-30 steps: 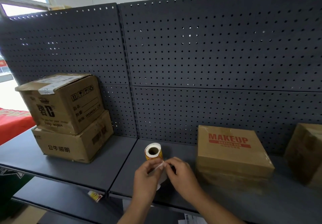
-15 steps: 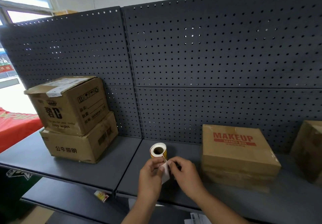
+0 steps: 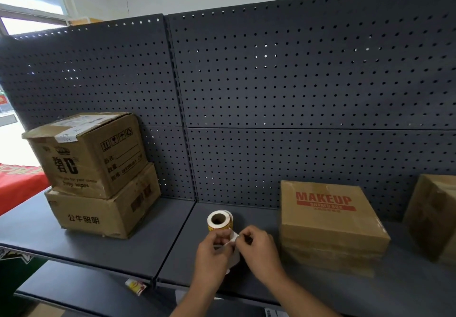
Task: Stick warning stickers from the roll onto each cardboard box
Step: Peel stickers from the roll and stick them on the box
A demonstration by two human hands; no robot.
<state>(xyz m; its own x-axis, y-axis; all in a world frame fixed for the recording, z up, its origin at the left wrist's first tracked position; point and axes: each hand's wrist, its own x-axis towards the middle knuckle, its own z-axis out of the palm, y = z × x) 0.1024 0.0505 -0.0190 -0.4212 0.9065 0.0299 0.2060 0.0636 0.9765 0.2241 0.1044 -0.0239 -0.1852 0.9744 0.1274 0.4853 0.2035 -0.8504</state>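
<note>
A sticker roll (image 3: pixel 219 220) with yellow labels stands on the dark shelf (image 3: pixel 148 242). Just in front of it, my left hand (image 3: pixel 213 250) and my right hand (image 3: pixel 259 252) both pinch the white strip (image 3: pixel 233 239) that trails off the roll. The "MAKEUP" cardboard box (image 3: pixel 328 220) sits right of my hands. Two stacked cardboard boxes stand at the left: the upper box (image 3: pixel 91 151) rests on the lower box (image 3: pixel 103 213). Another cardboard box (image 3: pixel 434 215) is at the far right, partly out of frame.
A dark pegboard wall (image 3: pixel 271 94) backs the shelf. A loose sticker (image 3: pixel 135 287) lies on the lower shelf below the front edge. A red cloth (image 3: pixel 17 181) is at the far left. Bare shelf lies between the stack and the roll.
My view has shifted slightly; both hands stay together on the strip in front of the roll, fingers working it. Roll and boxes have not moved.
</note>
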